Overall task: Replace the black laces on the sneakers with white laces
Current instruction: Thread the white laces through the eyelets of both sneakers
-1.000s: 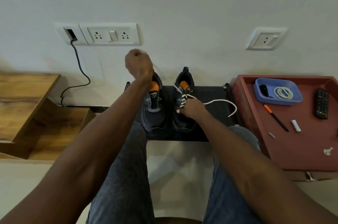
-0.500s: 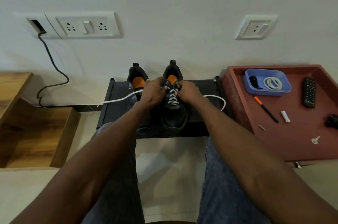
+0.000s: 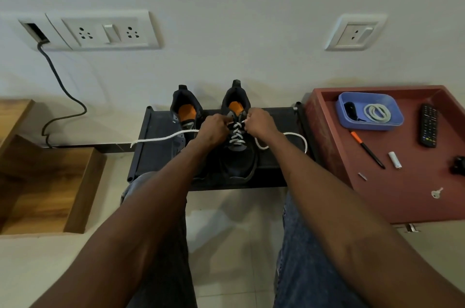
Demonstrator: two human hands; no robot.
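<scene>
Looking at the big stuff first: you've got the red tray (image 3: pixel 402 197) on your right with the blue tub (image 3: pixel 395 124) and remote (image 3: pixel 428 124), and the black rack (image 3: pixel 156 156) dead centre holding both sneakers. Right sneaker (image 3: pixel 239 156) already has white lace (image 3: pixel 236 134) crisscrossed up most of its eyelets; the left sneaker (image 3: pixel 185 116) shows no lace that I can see. A second ago your left hand (image 3: pixel 214 129) was way up in the air yanking slack, now it's back down by the top eyelets, and your right hand (image 3: pixel 259 122) has moved up from the toe end. Both look like they're pinching a lace end, the loose tails trailing out either side. So that row's snugged, and you're probably on the last eyelets. Then the other shoe.
</scene>
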